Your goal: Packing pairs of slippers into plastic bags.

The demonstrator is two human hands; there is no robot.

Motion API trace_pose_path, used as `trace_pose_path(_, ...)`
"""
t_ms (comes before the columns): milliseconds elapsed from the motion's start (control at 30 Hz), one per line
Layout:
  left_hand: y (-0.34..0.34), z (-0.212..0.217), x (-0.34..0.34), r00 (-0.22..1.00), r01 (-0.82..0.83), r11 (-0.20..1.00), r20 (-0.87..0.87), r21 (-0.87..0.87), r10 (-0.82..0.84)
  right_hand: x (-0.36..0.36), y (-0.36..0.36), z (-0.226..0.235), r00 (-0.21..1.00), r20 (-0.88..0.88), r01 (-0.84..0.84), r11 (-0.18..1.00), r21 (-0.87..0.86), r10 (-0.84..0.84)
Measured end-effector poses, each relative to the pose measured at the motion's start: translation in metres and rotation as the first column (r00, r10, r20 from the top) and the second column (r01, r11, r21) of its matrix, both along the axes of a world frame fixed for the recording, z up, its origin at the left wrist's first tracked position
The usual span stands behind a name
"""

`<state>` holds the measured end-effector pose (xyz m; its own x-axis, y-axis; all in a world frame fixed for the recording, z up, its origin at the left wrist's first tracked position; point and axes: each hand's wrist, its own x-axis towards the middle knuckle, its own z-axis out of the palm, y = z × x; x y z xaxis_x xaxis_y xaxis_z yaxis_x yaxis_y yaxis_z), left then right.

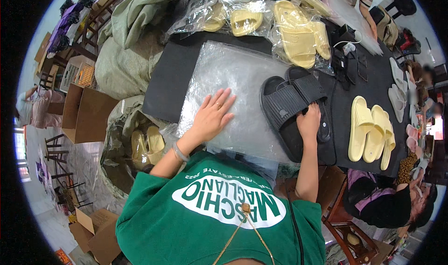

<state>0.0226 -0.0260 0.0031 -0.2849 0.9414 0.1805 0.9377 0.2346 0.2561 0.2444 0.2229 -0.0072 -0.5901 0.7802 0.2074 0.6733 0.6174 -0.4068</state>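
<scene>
My left hand [213, 113] lies flat with fingers spread on a stack of clear plastic bags [247, 71]. In my right hand [309, 122] is a pair of black slide sandals [282, 99], gripped at the strap. The two black slides overlap, ribbed straps facing up, along the right edge of the bags. Right of them, a row of pale yellow slides [361, 129] rests on the black tabletop [163, 85]. Beyond the stack are yellow slides in clear bags [296, 36].
A large woven sack [126, 69] bulges at the table's left. Below it, an open sack [112, 148] holds bagged slides. Cardboard boxes [95, 115] stand farther left. Dark straps and a white cable [349, 43] lie at the far right. Other people work across the table and to the right.
</scene>
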Motion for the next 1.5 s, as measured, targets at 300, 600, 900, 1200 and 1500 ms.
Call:
trace_pose_path(300,-0.069,-0.012,-0.039,0.843,-0.535,0.844,-0.040,0.025,0.536,-0.005,-0.008,0.006,1.000,0.027,0.004,1.000,-0.009,-0.004)
trace_pose_path(600,0.012,0.022,-0.004,0.985,-0.166,0.969,0.074,0.183,0.155,-0.007,0.000,0.017,0.999,-0.030,-0.021,1.000,-0.018,0.020)
trace_pose_path(900,0.034,-0.013,0.011,0.993,-0.119,0.993,0.005,-0.008,0.119,0.093,-0.030,0.120,0.767,-0.571,-0.039,0.868,-0.495,-0.291)
trace_pose_path(1200,0.034,-0.005,0.015,0.991,-0.134,0.991,-0.011,-0.002,0.134,0.174,0.037,0.083,0.618,-0.590,0.064,0.782,-0.620,-0.519)
trace_pose_path(1500,0.031,-0.008,0.009,0.989,-0.148,0.989,-0.009,0.004,0.148,0.153,0.104,0.076,0.821,0.087,0.570,0.806,-0.157,-0.564)
